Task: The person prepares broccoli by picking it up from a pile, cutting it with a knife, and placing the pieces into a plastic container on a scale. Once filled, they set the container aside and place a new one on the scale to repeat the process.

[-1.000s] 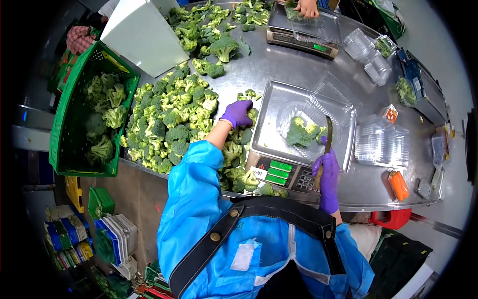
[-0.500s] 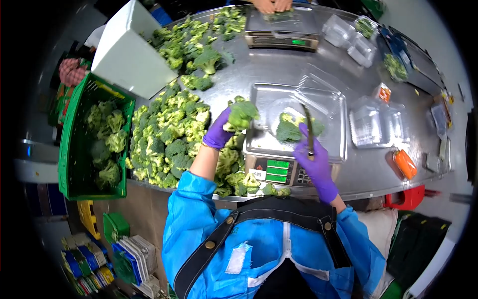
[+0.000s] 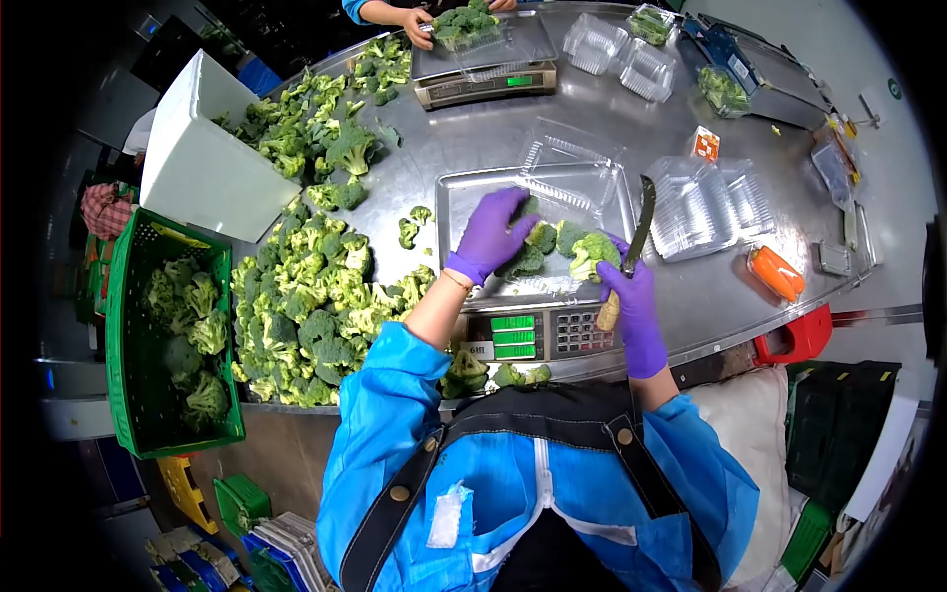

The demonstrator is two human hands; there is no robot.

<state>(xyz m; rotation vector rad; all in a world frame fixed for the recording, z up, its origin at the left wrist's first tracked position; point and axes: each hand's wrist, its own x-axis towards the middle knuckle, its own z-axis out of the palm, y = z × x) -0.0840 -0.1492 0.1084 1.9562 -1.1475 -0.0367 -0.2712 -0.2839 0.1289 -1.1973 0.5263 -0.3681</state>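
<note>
My left hand (image 3: 493, 235), in a purple glove, reaches over the scale's metal tray (image 3: 449, 212). Its bent fingers and thumb close around a dark green piece of broccoli (image 3: 531, 206), mostly hidden by the hand. More broccoli (image 3: 527, 261) lies by the thumb, in front of a clear plastic container (image 3: 582, 209). My right hand (image 3: 634, 311), also gloved, grips a knife (image 3: 641, 225) by its light wooden handle, the dark curved blade pointing up and away. A pale green broccoli floret (image 3: 594, 255) touches the same hand's fingertips.
Piled broccoli (image 3: 316, 306) covers the table's left side, beside a green crate (image 3: 118, 335) and a white box (image 3: 197, 148). Clear containers (image 3: 695, 207) and an orange packet (image 3: 776, 273) stand right. Across the table, a co-worker's hand (image 3: 418, 28) is at another scale (image 3: 483, 87).
My left hand has moved right with its broccoli, from beside the pile to over the tray. My right hand now has a floret at its fingertips. The co-worker's broccoli has come into fuller view.
</note>
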